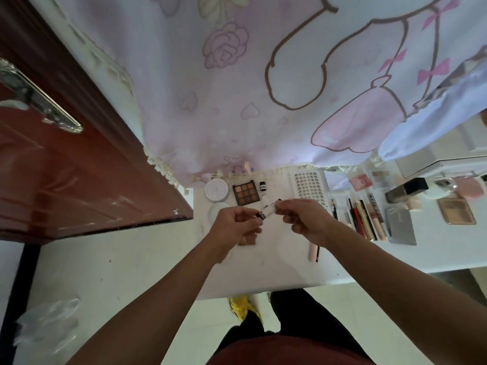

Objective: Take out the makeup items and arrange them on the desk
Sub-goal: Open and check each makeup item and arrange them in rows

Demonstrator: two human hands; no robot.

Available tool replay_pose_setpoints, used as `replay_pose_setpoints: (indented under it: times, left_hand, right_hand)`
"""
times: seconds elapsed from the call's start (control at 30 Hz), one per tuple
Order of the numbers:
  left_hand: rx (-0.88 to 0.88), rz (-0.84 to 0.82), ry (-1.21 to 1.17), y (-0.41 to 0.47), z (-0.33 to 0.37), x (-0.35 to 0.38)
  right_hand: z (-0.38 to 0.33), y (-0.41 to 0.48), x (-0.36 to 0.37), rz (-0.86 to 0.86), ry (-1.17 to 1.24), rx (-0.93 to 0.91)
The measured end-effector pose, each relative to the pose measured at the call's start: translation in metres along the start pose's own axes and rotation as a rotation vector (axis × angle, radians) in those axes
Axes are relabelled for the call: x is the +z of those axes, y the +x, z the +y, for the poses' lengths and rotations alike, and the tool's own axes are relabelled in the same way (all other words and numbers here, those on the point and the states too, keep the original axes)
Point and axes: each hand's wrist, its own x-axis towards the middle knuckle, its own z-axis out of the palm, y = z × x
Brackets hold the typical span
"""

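Makeup (244,192) already lies across the worktop (263,272), so we judge the task well along, while our left hand (234,227) and right hand (303,219) pinch a small white tube (267,212) just above its middle.
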Motion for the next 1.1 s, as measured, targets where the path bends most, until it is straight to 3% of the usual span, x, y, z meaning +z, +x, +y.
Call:
replay_pose_setpoints:
  times: [0.17,0.5,0.87,1.1]
  left_hand:
    - [0.084,0.045,0.040,-0.009,0.017,-0.010]
    - [0.127,0.096,-0.082,-0.013,0.040,-0.007]
    - [0.103,0.131,-0.098,-0.008,0.035,0.022]
    - [0.049,0.167,-0.076,-0.011,0.015,0.041]
  right_hand:
    - [-0.016,-0.013,0.008,-0.053,-0.179,-0.036]
    - [-0.051,-0.016,0.008,-0.170,-0.373,-0.348]
    - [-0.064,-0.009,-0.021,-0.277,-0.542,-0.307]
    - [-0.058,0.001,-0.035,-0.313,-0.650,-0.176]
